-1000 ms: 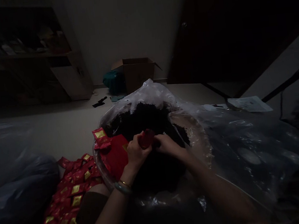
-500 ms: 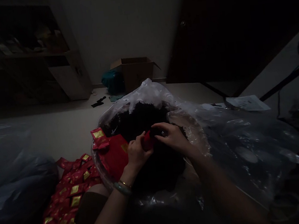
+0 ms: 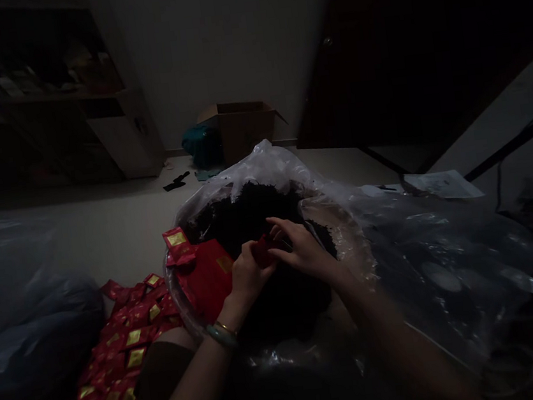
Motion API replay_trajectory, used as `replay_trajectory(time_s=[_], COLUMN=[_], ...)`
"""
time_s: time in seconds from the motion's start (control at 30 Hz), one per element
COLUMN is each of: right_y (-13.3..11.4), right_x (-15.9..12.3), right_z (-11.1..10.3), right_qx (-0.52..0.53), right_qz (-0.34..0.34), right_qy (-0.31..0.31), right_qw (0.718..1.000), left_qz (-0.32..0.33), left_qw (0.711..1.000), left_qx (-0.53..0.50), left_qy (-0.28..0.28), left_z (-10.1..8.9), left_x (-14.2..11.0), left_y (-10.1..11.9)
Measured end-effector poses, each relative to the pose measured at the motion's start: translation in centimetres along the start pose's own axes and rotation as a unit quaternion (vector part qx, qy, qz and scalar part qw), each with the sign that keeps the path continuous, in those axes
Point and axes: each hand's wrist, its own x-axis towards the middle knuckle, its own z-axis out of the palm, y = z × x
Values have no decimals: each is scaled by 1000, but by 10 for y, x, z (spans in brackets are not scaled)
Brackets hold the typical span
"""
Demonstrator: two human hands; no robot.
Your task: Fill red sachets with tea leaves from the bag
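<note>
floor (image 3: pixel 107 234), hands (image 3: pixel 250 275) curled round red pkt (image 3: pixel 263 250)

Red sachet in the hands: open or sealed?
Cannot tell: the red sachet between the left hand and right hand is mostly hidden by them.

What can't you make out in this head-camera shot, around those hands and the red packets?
Head view:
The small red packet between the left hand and right hand: fingers hide most of it.
The dark heap in the clear plastic: too dim to identify.
Shelf items: too dark and small.
Lower red sachets: cut off by the bottom edge.
</note>
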Motion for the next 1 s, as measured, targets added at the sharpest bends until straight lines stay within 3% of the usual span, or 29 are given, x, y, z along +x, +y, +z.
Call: replay_trajectory(time_s=[0.17, 0.3, 0.37, 0.47, 0.57, 0.7, 0.8, 0.9, 1.0], right_y=[-4, 3, 7, 10, 9, 5, 0, -3, -3], right_x=[0, 1, 2, 2, 2, 1, 1, 1, 1], right_z=[10, 8, 4, -2, -7, -12, -14, -15, -13], right_qx=[-41, 17, 63, 117, 114, 13, 3, 51, 52], right_qz=[32, 28, 24, 21, 15, 24, 52, 64, 46], right_qy=[-43, -18, 0, 13, 34, 32, -18, -96, -140], right_qw=[998, 999, 998, 993, 993, 999, 998, 992, 988], left_qz=[-11, -44, -82, -161, -214, -202, -170, -151, -163], left_qw=[999, 986, 966, 904, 864, 882, 906, 917, 903], left_qx=[-51, -153, -211, -304, -347, -349, -316, -272, -264], left_qy=[-4, -57, -123, -254, -294, -244, -226, -250, -297], left_z=[1, -9, -16, -26, -29, -25, -20, -17, -17], left_x=[-1, 5, 11, 16, 17, 14, 11, 7, 4], left_y=[-1, 7, 10, 12, 14, 18, 19, 17, 16])
